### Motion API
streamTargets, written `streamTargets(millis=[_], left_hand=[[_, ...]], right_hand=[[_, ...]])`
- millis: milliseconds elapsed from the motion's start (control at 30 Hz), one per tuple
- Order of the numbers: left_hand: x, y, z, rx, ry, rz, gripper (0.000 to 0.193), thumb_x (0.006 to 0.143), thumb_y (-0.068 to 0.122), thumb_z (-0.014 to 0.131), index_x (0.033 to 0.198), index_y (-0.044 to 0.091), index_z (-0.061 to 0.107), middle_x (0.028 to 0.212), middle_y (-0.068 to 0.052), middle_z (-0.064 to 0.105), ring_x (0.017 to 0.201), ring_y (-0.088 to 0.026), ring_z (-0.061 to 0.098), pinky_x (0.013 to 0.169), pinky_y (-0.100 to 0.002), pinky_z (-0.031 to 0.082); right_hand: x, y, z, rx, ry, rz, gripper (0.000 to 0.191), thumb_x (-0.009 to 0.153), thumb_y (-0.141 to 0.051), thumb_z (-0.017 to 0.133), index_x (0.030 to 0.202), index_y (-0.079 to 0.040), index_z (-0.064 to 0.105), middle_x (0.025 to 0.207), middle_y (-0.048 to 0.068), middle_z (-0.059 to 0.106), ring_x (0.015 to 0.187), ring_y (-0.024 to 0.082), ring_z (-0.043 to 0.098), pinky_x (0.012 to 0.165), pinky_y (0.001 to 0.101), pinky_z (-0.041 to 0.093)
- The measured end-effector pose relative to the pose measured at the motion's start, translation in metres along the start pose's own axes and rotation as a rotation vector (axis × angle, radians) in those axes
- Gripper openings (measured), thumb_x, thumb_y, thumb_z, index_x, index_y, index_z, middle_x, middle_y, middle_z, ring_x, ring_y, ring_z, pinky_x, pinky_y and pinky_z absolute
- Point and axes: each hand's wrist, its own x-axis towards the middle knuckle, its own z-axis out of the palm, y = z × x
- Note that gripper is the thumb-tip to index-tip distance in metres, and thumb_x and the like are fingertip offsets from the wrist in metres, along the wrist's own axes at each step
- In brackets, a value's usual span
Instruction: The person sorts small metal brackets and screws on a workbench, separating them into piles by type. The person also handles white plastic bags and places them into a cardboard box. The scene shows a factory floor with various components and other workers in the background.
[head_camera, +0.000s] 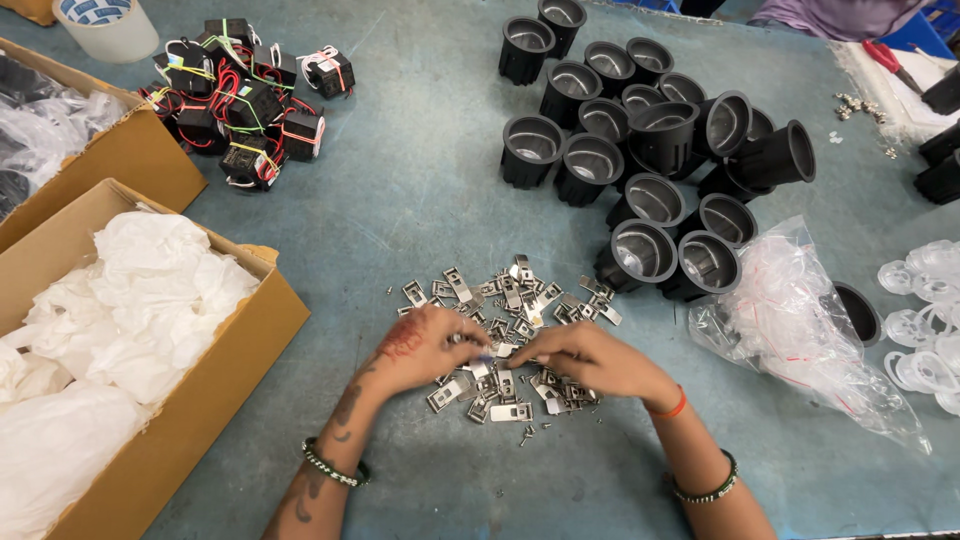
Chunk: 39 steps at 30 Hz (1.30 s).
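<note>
Both hands rest on the desk (420, 180) close to its near edge, over a loose pile of small metal clips (505, 335). The left hand (425, 345) and right hand (590, 360) meet fingertip to fingertip at the middle of the pile. Each grip is closed, pinching a small metal clip between them; motion blur hides the exact hold.

Most clips lie scattered, flat and unsorted, directly under and just beyond the fingers, so little of the pile appears processed. No finished set is visible.

Toward the far right stands a cluster of black cylindrical housings (640, 150). A crumpled clear bag (800, 320) lies near the right edge. Cardboard boxes (230, 340) line the left edge; wired black components (245, 100) sit at the far left.
</note>
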Motion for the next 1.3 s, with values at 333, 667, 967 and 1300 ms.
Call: streamTargets(millis=[333, 667, 967, 1300], left_hand=[[0.005, -0.043, -0.018, -1.277, 0.415, -0.111, 0.029, 0.101, 0.023, 0.050, 0.104, 0.005, 0.072, 0.075, 0.001, 0.060, 0.054, -0.005, 0.043, 0.046, -0.022, 0.031], [0.011, -0.046, -0.010, -0.855, 0.424, -0.136, 0.029, 0.101, 0.022, 0.058, 0.105, 0.003, 0.079, 0.070, 0.002, 0.055, 0.062, -0.004, 0.048, 0.058, -0.022, 0.041], [0.005, -0.055, -0.024, -0.046, 0.341, -0.368, 0.032, 0.092, 0.034, 0.063, 0.111, 0.015, 0.080, 0.084, -0.017, 0.076, 0.076, -0.025, 0.074, 0.073, -0.038, 0.054], [0.003, -0.022, -0.018, -0.137, 0.180, -0.228, 0.037, 0.091, 0.026, 0.057, 0.122, 0.019, 0.075, 0.065, -0.016, 0.070, 0.059, -0.024, 0.069, 0.065, -0.038, 0.054]], right_hand=[[-0.001, -0.010, 0.011, -0.227, 0.030, 0.014, 0.036, 0.078, 0.002, 0.057, 0.105, -0.009, 0.078, 0.103, 0.010, 0.077, 0.094, 0.029, 0.073, 0.085, 0.0389, 0.056], [-0.002, -0.004, 0.000, -0.318, 0.297, 0.144, 0.037, 0.084, -0.003, 0.056, 0.115, -0.011, 0.074, 0.094, 0.012, 0.075, 0.082, 0.030, 0.071, 0.074, 0.0420, 0.054], [0.011, -0.015, 0.029, -0.481, 0.226, 0.111, 0.055, 0.079, -0.001, 0.052, 0.129, -0.017, 0.070, 0.087, 0.013, 0.071, 0.073, 0.034, 0.067, 0.067, 0.0441, 0.052], [0.008, 0.013, 0.017, -0.534, 0.533, 0.266, 0.054, 0.080, -0.003, 0.055, 0.132, -0.013, 0.065, 0.085, 0.012, 0.070, 0.073, 0.034, 0.067, 0.066, 0.0470, 0.051]])
